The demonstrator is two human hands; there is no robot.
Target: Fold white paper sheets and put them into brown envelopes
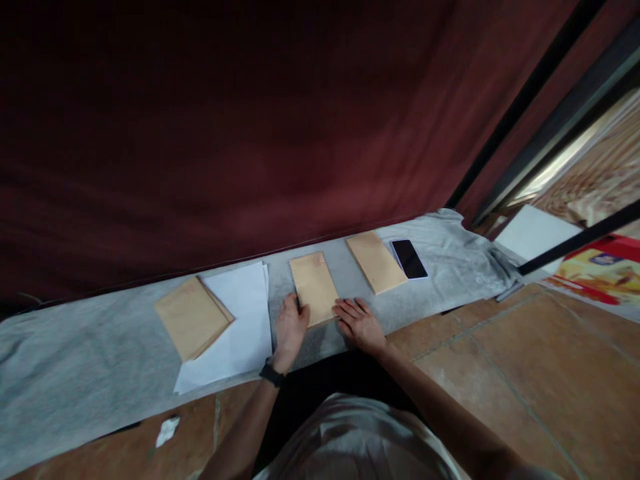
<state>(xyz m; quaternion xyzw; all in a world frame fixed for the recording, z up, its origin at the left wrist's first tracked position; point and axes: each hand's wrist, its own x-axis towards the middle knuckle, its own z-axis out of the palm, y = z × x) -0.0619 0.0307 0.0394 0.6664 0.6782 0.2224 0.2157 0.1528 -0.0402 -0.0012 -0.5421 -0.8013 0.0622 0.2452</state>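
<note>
In front of me a brown paper envelope (316, 285) lies flat on a grey cloth. My left hand (291, 327), with a dark band on its wrist, is at the envelope's lower left edge, fingers bent and thumb over that corner. My right hand (361, 325) lies palm down with its fingers apart, their tips at the lower right corner. To the right rests another brown envelope or small stack (376, 261). On the left, several brown envelopes (193, 317) are piled partly over white paper sheets (243, 333).
A dark-screened phone (409, 259) lies beside the right-hand envelope. The grey cloth (90, 360) covers a long, narrow surface against a dark red curtain (280, 147). Black poles (525, 107) and a red-yellow package (600, 273) are at right. A white scrap (167, 431) lies on the tiled floor (480, 373).
</note>
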